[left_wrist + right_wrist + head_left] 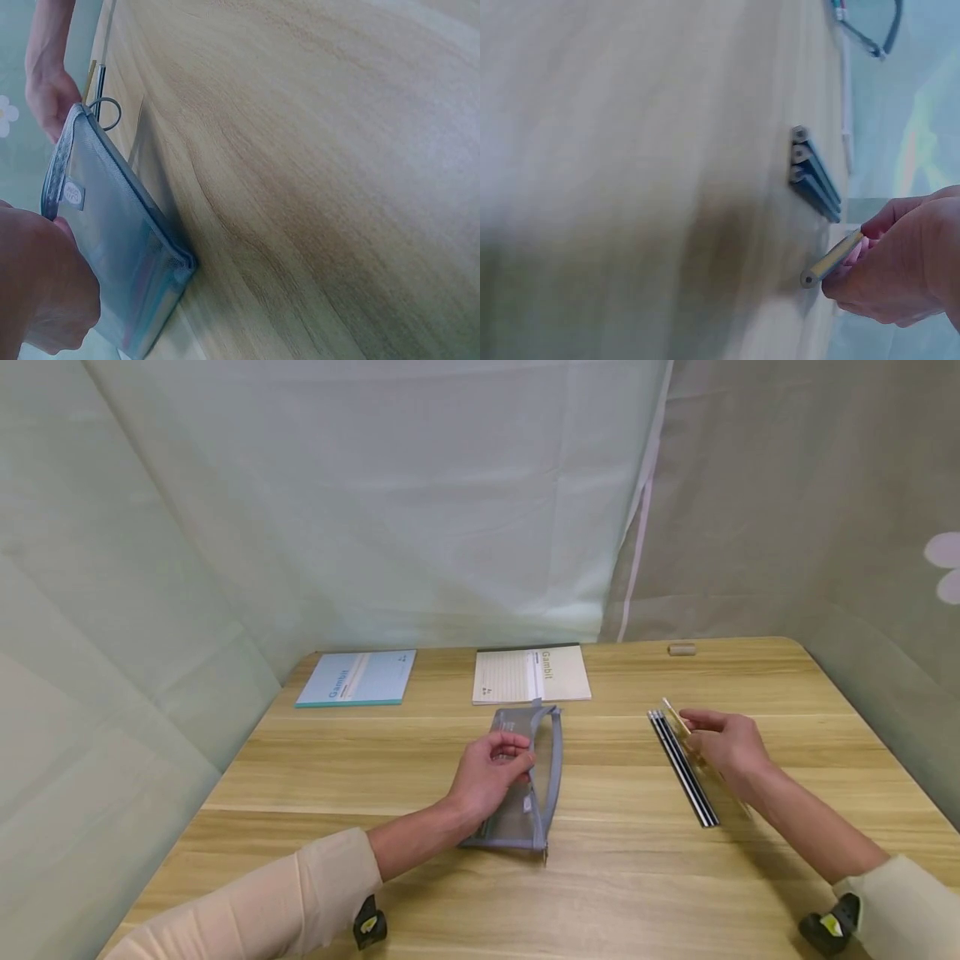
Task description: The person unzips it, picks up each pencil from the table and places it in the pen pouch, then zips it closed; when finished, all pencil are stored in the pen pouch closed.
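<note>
Pencils (682, 768), 3 dark, lie between hands (483, 777) (727, 747) pinching grey pouch (513, 822) (left) and yellow pencil (830, 262) (right), 2 notebooks (356, 678) (506, 677) beyond.

Four pencils: three dark pencils (682, 768) and one yellow pencil (832, 261). Two notebooks: one blue notebook (356, 678) and one cream notebook (528, 677). One zippered pouch (516, 814), with contents too blurred to count. One small brown cylinder (682, 649). One wooden tabletop (600, 893). One person's two hands: a left hand (489, 774) and a right hand (729, 747). Two pale sleeves (262, 893) and two black devices (370, 925), one beside each sleeve.
</note>
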The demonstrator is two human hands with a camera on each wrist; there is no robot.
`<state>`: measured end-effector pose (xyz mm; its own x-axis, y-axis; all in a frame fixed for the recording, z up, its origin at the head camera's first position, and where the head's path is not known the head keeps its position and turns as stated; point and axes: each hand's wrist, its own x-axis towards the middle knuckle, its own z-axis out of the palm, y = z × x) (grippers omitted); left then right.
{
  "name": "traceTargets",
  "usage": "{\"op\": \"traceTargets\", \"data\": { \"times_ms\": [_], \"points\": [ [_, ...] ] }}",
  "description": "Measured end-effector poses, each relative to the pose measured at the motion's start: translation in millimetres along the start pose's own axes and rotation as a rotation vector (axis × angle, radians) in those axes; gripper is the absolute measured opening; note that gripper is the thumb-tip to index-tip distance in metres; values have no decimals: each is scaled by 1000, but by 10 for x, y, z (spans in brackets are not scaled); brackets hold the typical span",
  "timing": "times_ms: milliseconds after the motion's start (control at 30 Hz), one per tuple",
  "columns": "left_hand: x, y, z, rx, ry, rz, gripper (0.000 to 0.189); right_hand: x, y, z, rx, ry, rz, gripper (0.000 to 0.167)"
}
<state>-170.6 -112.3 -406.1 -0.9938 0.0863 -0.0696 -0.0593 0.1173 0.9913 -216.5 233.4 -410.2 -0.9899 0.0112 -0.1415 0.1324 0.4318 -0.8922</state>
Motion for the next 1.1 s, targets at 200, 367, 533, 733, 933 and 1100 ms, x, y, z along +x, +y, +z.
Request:
{"op": "traceTargets", "data": {
  "times_ms": [200, 367, 533, 733, 933, 1100],
  "points": [
    [4, 9, -3, 4, 6, -5, 20, 65, -162, 3, 55, -9, 48, 54],
    [2, 9, -11, 10, 8, -3, 21, 102, -336, 42, 65, -34, 15, 55],
    [-8, 13, -7, 25, 8, -4, 22, 98, -521, 141, 131, -63, 12, 55],
    [-17, 22, -2, 32, 8, 5, 21, 94, -703, 349, 190, -105, 6, 56],
    [-16, 19, -9, 31, 12, 2, 21, 98, -839, 610, 216, -136, 35, 53],
    [-19, 22, -12, 30, 12, -2, 21, 116, -899, 828, 286, -160, 44, 50]
  ]
}}
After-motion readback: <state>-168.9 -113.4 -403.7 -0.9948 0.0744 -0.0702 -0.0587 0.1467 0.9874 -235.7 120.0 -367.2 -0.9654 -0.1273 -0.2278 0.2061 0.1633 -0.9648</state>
